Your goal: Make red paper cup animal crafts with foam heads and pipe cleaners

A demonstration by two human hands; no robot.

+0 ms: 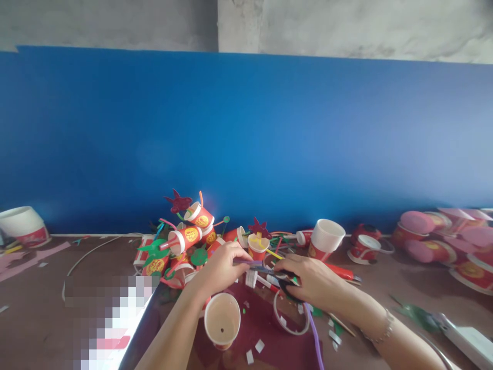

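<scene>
My left hand (pixel 225 264) is closed in a pinch on one end of a thin purple strip (pixel 250 262). In my right hand (pixel 308 277) is a pair of scissors (pixel 265 269), its dark handles round my fingers and its blades pointing left, close by the strip. A longer purple length (pixel 316 336) hangs down below my right hand. Whether the two purple parts join is hidden. Beneath my hands stands a paper cup (pixel 222 321) with a small hole in its bottom. A ring-shaped clear rim (pixel 291 313) lies to its right.
Red paper cups (pixel 185 240) with green and dark red cut-outs are heaped behind my left hand. A white cup (pixel 327 237) stands behind my right hand. A red box cutter (pixel 341 272), paper scraps (pixel 259 346) and a glue gun (pixel 462 329) lie about. Pink-topped cups (pixel 418 223) crowd the right.
</scene>
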